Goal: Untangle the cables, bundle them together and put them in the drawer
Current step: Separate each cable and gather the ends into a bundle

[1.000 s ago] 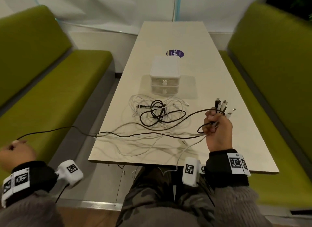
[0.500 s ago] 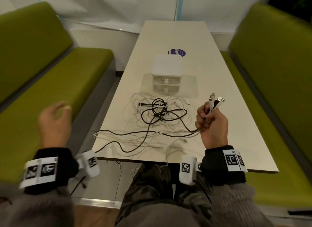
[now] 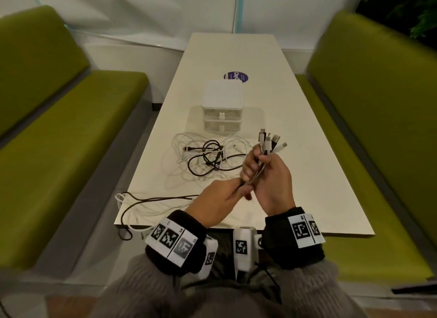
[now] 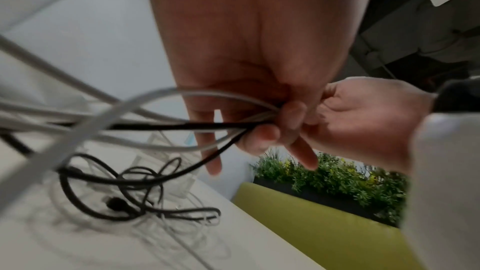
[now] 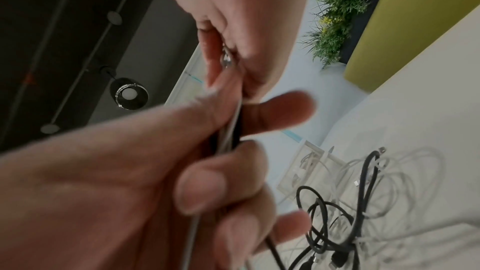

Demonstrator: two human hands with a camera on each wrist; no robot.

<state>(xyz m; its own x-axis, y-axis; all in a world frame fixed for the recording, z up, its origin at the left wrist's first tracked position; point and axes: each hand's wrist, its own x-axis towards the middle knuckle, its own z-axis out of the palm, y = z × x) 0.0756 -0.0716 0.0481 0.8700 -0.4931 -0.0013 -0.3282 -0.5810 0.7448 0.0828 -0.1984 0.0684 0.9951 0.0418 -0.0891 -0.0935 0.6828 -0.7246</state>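
My right hand (image 3: 259, 167) grips a bunch of black and white cables just below their plugs (image 3: 269, 141), which fan out above the fist. Right under it, my left hand (image 3: 236, 192) is closed round the same cables (image 4: 182, 125), with fingers and thumb (image 4: 283, 118) pinching them. The rest of the cables (image 3: 208, 156) lie in a loose tangle on the table (image 3: 307, 175). More loops (image 3: 146, 204) trail over the near left edge. A small white two-drawer unit (image 3: 222, 109) stands behind the tangle, both drawers closed.
Green benches (image 3: 59, 140) run along both sides of the narrow table. A round purple sticker (image 3: 235, 76) lies behind the drawer unit. A plant (image 5: 337, 7) shows at the far right. My lap is below the table's near edge.
My left hand let go of the black cable end out at the far left and came in to grip the bunch under my right hand. The stretched cable fell slack near the table edge.
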